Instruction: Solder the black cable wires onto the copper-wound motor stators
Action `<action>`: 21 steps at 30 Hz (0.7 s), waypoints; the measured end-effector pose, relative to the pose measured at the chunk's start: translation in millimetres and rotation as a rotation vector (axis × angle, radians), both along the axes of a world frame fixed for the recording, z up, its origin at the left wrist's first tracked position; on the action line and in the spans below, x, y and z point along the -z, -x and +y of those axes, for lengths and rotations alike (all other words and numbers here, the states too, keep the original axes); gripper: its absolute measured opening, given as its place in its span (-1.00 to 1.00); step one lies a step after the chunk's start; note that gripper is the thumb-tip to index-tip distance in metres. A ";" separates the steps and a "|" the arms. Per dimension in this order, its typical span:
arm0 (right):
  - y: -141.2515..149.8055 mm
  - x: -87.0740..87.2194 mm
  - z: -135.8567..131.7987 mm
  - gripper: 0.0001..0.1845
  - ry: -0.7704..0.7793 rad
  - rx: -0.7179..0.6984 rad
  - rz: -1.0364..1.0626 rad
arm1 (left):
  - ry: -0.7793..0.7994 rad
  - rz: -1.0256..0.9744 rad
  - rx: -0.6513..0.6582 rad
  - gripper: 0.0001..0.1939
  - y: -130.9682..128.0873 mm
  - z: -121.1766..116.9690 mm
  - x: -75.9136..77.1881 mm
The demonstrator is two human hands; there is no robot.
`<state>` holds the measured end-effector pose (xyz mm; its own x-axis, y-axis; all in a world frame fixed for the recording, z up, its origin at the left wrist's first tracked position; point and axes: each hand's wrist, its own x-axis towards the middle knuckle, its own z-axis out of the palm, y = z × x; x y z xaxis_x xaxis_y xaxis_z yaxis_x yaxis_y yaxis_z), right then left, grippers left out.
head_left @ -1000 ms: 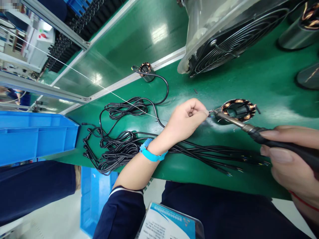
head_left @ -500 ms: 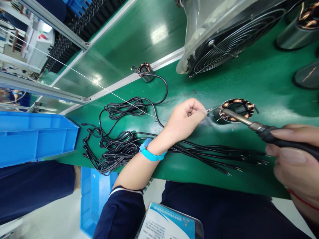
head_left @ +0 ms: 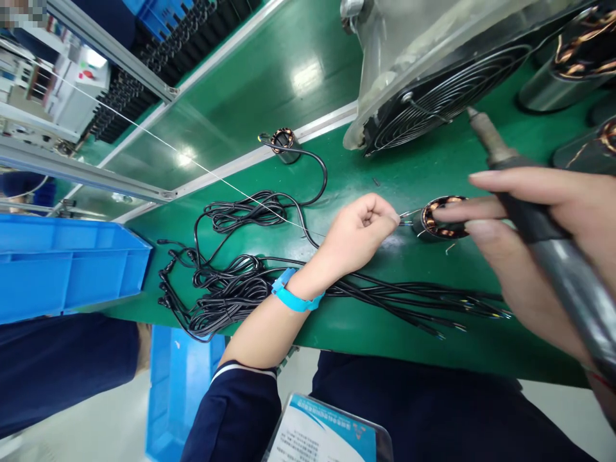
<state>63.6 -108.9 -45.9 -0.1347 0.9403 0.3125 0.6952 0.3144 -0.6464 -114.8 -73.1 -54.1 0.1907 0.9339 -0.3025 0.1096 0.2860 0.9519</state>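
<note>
My left hand (head_left: pixel 359 224) is closed in a pinch on thin wire ends (head_left: pixel 405 219) beside a wound motor stator (head_left: pixel 427 224). That stator stands upright on the green bench, its copper windings facing up and partly covered by my right fingers. A soldering iron (head_left: pixel 541 208) is gripped in my right hand (head_left: pixel 524 276), its tip raised above the bench near the fan grille. My right index finger reaches over the stator's top; whether it touches the windings I cannot tell. Bundled black cables (head_left: pixel 231 298) lie beneath and beside my left forearm.
A fan (head_left: pixel 447 96) in a pale housing stands at the back. More stators (head_left: pixel 553 90) are on the right, and one with a cable (head_left: pixel 286 144) sits by the metal rail. Blue bins (head_left: pixel 72 269) are at left. A thin pale strand (head_left: pixel 192 165) crosses diagonally.
The soldering iron has lifted off the stator's wires, its tip swinging up and away towards the fan. My right hand has moved left over the stator. My left hand stays nearly still.
</note>
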 end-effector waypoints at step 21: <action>18.4 20.6 10.6 -0.49 -0.127 -0.058 0.296 | -0.210 0.006 0.227 -0.87 11.7 -8.3 -5.6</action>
